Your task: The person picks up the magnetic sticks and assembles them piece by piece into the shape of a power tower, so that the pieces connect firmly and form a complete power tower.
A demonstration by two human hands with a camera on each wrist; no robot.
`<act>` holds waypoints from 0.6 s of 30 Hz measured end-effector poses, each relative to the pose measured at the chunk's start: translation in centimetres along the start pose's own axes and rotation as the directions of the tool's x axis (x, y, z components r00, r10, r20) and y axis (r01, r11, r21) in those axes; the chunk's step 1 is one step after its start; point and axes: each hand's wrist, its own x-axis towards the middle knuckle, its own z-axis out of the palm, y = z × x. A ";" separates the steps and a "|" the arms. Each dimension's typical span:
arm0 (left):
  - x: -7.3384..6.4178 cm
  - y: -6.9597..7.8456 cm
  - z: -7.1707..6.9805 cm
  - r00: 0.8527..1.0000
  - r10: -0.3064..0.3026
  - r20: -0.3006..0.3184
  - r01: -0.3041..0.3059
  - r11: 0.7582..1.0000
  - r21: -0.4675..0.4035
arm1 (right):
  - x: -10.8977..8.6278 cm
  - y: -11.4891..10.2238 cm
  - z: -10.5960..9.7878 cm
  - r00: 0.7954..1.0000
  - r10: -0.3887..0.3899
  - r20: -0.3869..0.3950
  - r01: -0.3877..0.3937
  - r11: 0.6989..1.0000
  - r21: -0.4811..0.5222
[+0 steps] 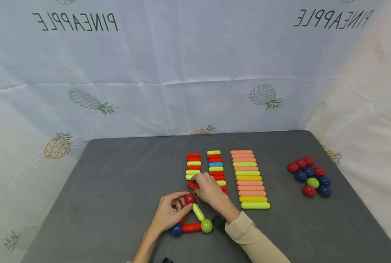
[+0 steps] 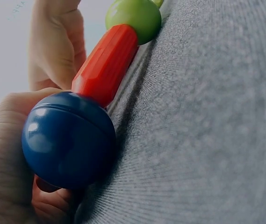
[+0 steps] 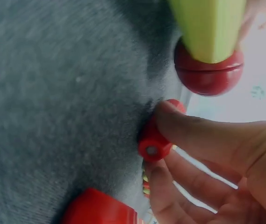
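Note:
A triangle of rods and balls lies near the table's front. Its top is a dark red ball (image 1: 190,198), pinched between thumb and fingers of my left hand (image 1: 167,212). A blue ball (image 2: 69,140) and a green ball (image 1: 207,226) form the lower corners, joined by a red rod (image 1: 192,227). A yellow-green rod (image 1: 198,212) makes the right side; another red rod (image 1: 182,219), partly hidden by the left hand, makes the left. Just beyond the triangle, my right hand (image 1: 212,190) pinches a loose red rod (image 3: 155,137), apart from the dark red ball.
Two columns of short rods (image 1: 193,163) lie behind the right hand, partly covered by it. To their right runs a column of longer pink and yellow rods (image 1: 250,183). Several loose balls (image 1: 308,171) cluster at the right side of the grey table (image 1: 116,190).

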 end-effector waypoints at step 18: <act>-0.1 0.0 -0.1 0.999 0.035 0.017 -0.035 0.999 0.020 | -2.2 0.8 -1.0 0.983 -0.175 -0.049 0.177 0.861 0.476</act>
